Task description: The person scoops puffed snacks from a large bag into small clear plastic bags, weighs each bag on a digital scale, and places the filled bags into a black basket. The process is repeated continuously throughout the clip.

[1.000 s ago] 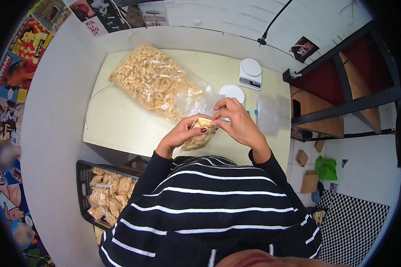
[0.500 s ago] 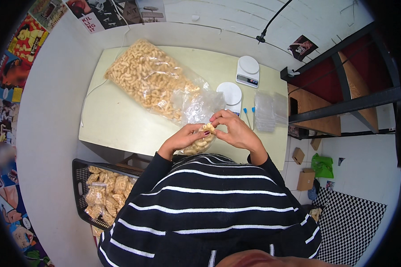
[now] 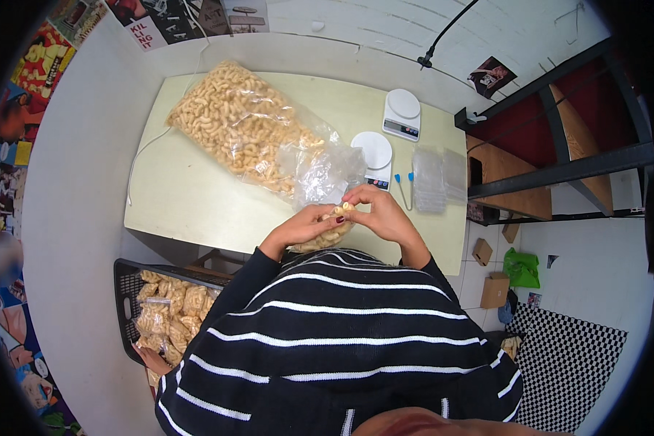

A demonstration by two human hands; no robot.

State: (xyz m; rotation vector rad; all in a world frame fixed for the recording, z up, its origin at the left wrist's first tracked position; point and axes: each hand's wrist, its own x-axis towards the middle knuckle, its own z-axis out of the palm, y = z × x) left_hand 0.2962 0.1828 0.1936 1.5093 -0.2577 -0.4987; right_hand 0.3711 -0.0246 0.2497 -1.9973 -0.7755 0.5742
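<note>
Close to my body at the table's front edge is a small clear bag of curved, pale yellow snack puffs (image 3: 325,239). My left hand (image 3: 301,227) is closed on its left side near the top, thumb and fingers pinching. On the other side my right hand (image 3: 380,215) pinches the bag's top. A few puffs show at the top between my fingers. Just beyond my hands lies a large clear sack of the same puffs (image 3: 232,123), its crumpled clear end (image 3: 323,171) reaching toward the bag.
Two white kitchen scales (image 3: 373,150) stand at the back right, beside two blue-ended sticks (image 3: 403,190) and flat clear bags (image 3: 429,182). At lower left, a black crate (image 3: 127,298) holds filled bags; another person's hand (image 3: 152,360) touches it. Dark-framed shelving (image 3: 559,174) stands right.
Another person's hand has appeared at the crate in the lower left. My hands stay on the small bag with only slight finger movement; the whole view has shifted a little.
</note>
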